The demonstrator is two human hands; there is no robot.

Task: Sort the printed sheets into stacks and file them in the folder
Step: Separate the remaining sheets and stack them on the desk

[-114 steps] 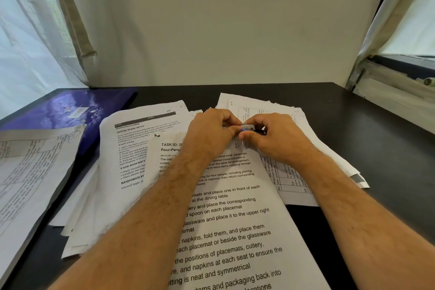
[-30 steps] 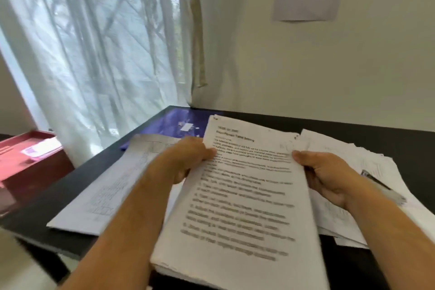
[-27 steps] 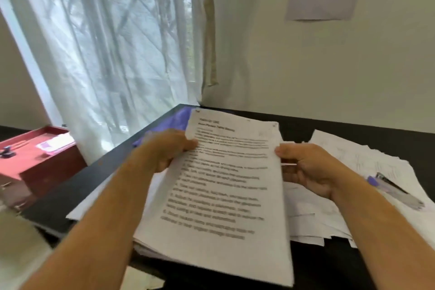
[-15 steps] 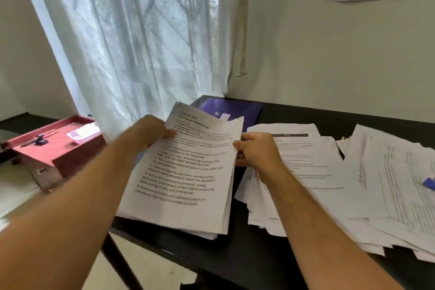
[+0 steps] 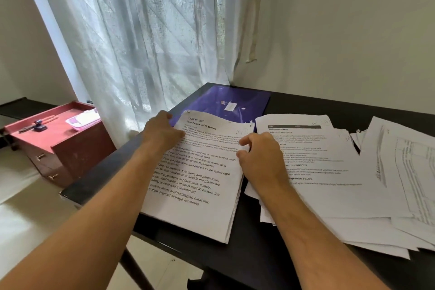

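Note:
A thick stack of printed sheets (image 5: 195, 183), headed "Four-Person Table Setting", lies flat at the left end of the black table (image 5: 247, 259). My left hand (image 5: 162, 134) grips its upper left edge, thumb on the top page. My right hand (image 5: 261, 160) rests at the stack's right edge with thumb and fingers curled and apart, nothing between them. The purple folder (image 5: 235, 101) lies shut behind the stack, its near edge under the top of the sheets. A loose pile of printed sheets (image 5: 329, 172) spreads to the right of my right hand.
More sheets with printed tables (image 5: 409, 167) overlap at the far right. A red drawer box (image 5: 54, 143) with small items on top stands left of the table, lower down. A white curtain (image 5: 146, 42) hangs by the table's left corner. The table's left edge is close to the stack.
The stack was held up in both hands half a second ago; it now lies on the table in front of the folder. My right hand's grip has loosened. My view has turned left since the start.

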